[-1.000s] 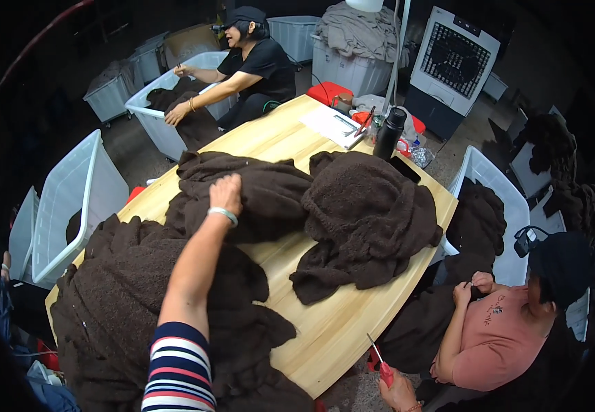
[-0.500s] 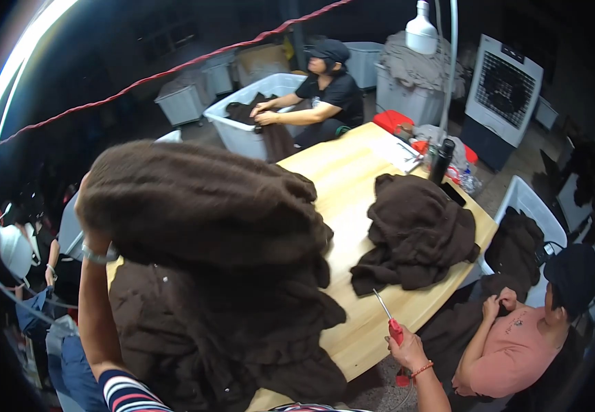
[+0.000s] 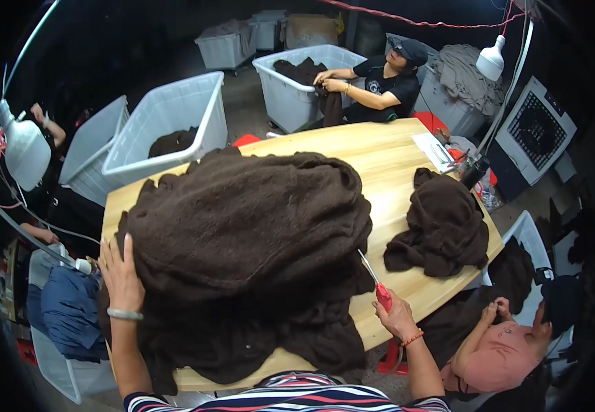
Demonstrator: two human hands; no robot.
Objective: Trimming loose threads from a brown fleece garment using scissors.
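Note:
A large heap of dark brown fleecy garments (image 3: pixel 249 240) covers the near end of the wooden table (image 3: pixel 380 151). My left hand (image 3: pixel 120 271) lies flat against the heap's left edge, fingers spread, a bracelet on the wrist. My right hand (image 3: pixel 395 317) is closed around the red handle of small scissors (image 3: pixel 374 281), whose blades point up into the heap's right side. A smaller brown pile (image 3: pixel 445 223) lies on the right part of the table.
White plastic bins (image 3: pixel 167 123) with brown cloth stand behind the table. A person in black (image 3: pixel 383 82) reaches into a far bin (image 3: pixel 297 75). Another person in a pink top (image 3: pixel 510 343) sits at lower right. A lamp (image 3: pixel 26 151) hangs left; a fan (image 3: pixel 534 130) stands right.
The brown bundle that my left arm carried raised has come down onto the near heap. My view has swung left. My right hand with the scissors has risen to the heap's edge.

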